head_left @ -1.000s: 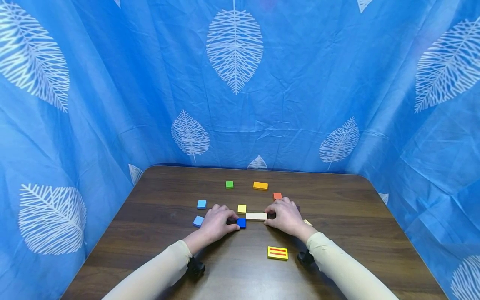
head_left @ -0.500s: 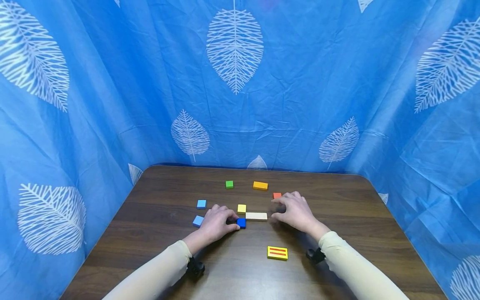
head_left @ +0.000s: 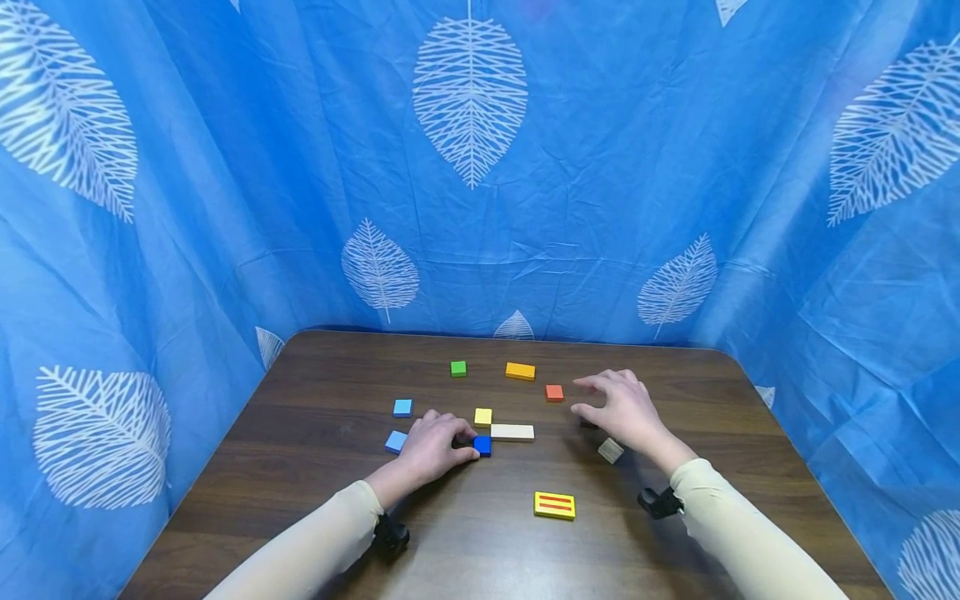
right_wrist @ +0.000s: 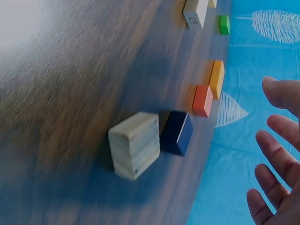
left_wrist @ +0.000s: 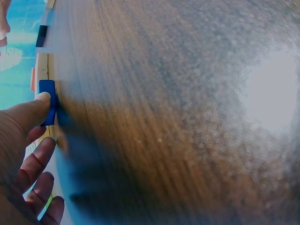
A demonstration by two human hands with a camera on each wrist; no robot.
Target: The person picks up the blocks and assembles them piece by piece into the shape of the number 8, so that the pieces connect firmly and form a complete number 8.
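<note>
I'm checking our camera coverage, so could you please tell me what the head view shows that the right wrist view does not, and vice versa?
Head view only: the left hand, its blue block, two light blue blocks and the striped block.
Right wrist view only: the dark block uncovered and the marked end of the cream block.
Both: the right hand, wooden block, red block, orange block, green block and curtain.
</note>
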